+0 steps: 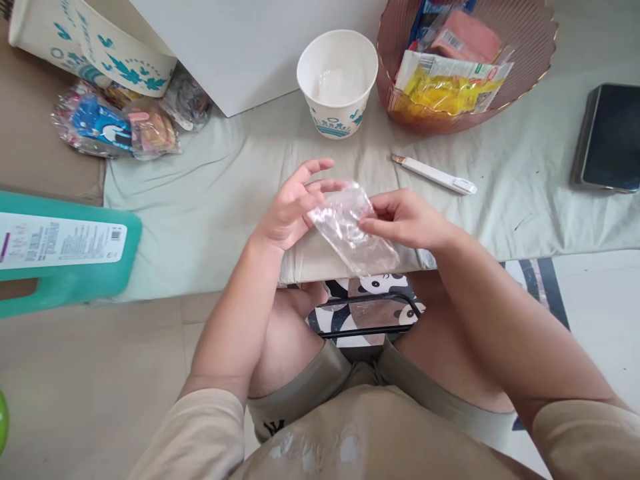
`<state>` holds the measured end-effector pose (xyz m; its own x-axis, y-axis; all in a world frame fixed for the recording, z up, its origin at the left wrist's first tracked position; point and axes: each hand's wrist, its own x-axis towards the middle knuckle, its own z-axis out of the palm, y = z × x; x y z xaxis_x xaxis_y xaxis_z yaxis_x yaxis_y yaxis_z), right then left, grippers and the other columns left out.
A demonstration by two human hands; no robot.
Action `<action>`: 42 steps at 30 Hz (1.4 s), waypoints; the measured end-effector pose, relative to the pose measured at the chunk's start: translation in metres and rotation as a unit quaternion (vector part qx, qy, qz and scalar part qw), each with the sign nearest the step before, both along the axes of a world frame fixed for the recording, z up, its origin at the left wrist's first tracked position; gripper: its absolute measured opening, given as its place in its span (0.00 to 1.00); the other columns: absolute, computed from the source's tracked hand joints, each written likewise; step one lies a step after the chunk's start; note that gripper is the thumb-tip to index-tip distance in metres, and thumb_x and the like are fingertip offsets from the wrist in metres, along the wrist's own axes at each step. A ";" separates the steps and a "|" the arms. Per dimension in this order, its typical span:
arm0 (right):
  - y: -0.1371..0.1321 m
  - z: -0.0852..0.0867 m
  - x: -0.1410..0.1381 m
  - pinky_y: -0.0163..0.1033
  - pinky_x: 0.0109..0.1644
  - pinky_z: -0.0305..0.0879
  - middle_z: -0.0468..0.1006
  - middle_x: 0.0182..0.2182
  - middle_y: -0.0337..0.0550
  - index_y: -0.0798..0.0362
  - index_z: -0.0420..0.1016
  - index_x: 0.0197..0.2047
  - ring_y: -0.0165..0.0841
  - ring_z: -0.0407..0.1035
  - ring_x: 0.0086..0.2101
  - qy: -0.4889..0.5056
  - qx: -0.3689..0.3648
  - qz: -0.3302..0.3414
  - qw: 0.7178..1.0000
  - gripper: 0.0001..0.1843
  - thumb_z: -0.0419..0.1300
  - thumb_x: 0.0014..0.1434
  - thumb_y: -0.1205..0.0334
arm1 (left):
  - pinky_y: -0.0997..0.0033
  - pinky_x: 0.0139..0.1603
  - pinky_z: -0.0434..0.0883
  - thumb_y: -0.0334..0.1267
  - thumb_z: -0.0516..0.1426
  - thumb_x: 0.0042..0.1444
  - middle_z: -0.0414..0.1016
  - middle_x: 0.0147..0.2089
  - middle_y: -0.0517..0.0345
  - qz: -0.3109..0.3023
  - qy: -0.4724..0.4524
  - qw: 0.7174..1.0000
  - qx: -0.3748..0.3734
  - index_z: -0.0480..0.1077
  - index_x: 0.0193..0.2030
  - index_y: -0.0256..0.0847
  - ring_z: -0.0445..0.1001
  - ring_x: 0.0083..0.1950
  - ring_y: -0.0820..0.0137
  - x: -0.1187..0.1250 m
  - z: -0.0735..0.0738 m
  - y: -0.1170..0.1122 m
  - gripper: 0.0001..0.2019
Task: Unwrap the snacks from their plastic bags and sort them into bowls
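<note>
The clear plastic bag (pixel 350 223) at the centre of the frame should be light, limp and slippery, best held by its edges; the right hand (pixel 407 219) pinches its right side, while the left hand (pixel 293 207) spreads its fingers at its upper left, whether gripping I cannot tell.

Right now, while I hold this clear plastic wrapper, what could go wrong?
The thin, clear plastic wrapper could slip, as the right hand appears to pinch just one side. The slim white cutter-like tool lies just beyond that hand and might be bumped; I cannot tell whether it is sharp. The white paper cup with blue-green leaf print stands on creased, pale-green cloth and might tip if the left hand nudges it.
</note>
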<state>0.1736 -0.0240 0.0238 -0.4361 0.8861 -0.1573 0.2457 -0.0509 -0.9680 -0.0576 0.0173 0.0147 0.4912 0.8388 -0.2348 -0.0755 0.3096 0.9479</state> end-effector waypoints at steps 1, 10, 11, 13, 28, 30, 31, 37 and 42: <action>0.000 -0.001 -0.002 0.36 0.27 0.54 0.65 0.21 0.35 0.51 0.71 0.25 0.27 0.58 0.24 0.013 0.026 -0.048 0.998 0.20 0.70 0.57 0.47 | 0.66 0.37 0.80 0.58 0.71 0.46 0.81 0.46 0.54 0.010 -0.001 1.000 0.005 0.70 0.57 0.49 0.84 0.41 0.63 0.002 -0.001 0.000 0.35; -0.013 -0.001 -0.004 0.47 0.38 0.73 0.85 0.36 0.44 0.45 0.82 0.36 0.39 0.77 0.34 -0.022 0.230 -0.224 0.947 0.07 0.66 0.63 0.52 | 0.70 0.34 0.72 0.43 0.73 0.47 0.81 0.60 0.53 0.095 0.125 0.972 0.175 0.74 0.58 0.53 0.78 0.41 0.68 0.016 -0.003 -0.015 0.30; -0.015 -0.003 -0.003 0.49 0.42 0.74 0.86 0.40 0.45 0.45 0.82 0.37 0.42 0.79 0.39 -0.023 0.245 -0.210 0.946 0.06 0.67 0.62 0.53 | 0.70 0.34 0.73 0.43 0.73 0.48 0.78 0.64 0.54 0.092 0.135 0.966 0.201 0.75 0.58 0.54 0.78 0.42 0.68 0.016 -0.003 -0.017 0.29; -0.018 -0.008 0.001 0.50 0.46 0.74 0.87 0.46 0.45 0.45 0.81 0.37 0.45 0.80 0.46 -0.037 0.264 -0.171 0.949 0.06 0.68 0.61 0.54 | 0.68 0.37 0.74 0.42 0.72 0.49 0.77 0.66 0.54 0.058 0.150 0.953 0.258 0.78 0.55 0.53 0.78 0.45 0.65 0.015 -0.005 -0.016 0.24; -0.019 -0.033 0.013 0.53 0.49 0.56 0.86 0.49 0.44 0.44 0.87 0.43 0.47 0.70 0.51 -0.268 0.322 -0.030 0.908 0.13 0.64 0.66 0.48 | 0.54 0.52 0.70 0.36 0.66 0.55 0.79 0.57 0.50 -0.106 0.355 0.768 0.522 0.83 0.47 0.48 0.72 0.51 0.57 0.000 -0.021 -0.023 0.12; -0.018 -0.032 0.013 0.53 0.48 0.55 0.86 0.49 0.44 0.44 0.87 0.43 0.47 0.71 0.51 -0.266 0.319 -0.029 0.909 0.16 0.62 0.68 0.45 | 0.51 0.53 0.69 0.38 0.68 0.52 0.80 0.59 0.50 -0.110 0.386 0.766 0.502 0.83 0.48 0.48 0.72 0.53 0.54 -0.001 -0.018 -0.024 0.15; -0.018 -0.032 0.014 0.53 0.48 0.54 0.86 0.49 0.45 0.44 0.87 0.43 0.47 0.71 0.51 -0.263 0.320 -0.027 0.910 0.17 0.61 0.69 0.45 | 0.49 0.54 0.68 0.39 0.69 0.50 0.80 0.59 0.50 -0.108 0.400 0.769 0.486 0.82 0.49 0.48 0.72 0.54 0.52 -0.002 -0.016 -0.023 0.17; -0.018 -0.034 0.015 0.53 0.49 0.54 0.87 0.48 0.44 0.45 0.86 0.41 0.46 0.73 0.51 -0.238 0.338 -0.017 0.910 0.19 0.57 0.72 0.47 | 0.46 0.59 0.67 0.43 0.71 0.47 0.79 0.60 0.47 -0.088 0.406 0.785 0.460 0.79 0.58 0.47 0.73 0.56 0.50 -0.005 -0.009 -0.024 0.28; -0.019 -0.032 0.015 0.53 0.52 0.55 0.86 0.48 0.46 0.47 0.85 0.41 0.48 0.72 0.53 -0.238 0.334 -0.007 0.912 0.18 0.58 0.71 0.46 | 0.56 0.53 0.72 0.41 0.64 0.59 0.84 0.52 0.50 -0.085 0.275 0.823 0.490 0.80 0.49 0.43 0.78 0.48 0.61 -0.002 -0.011 -0.024 0.12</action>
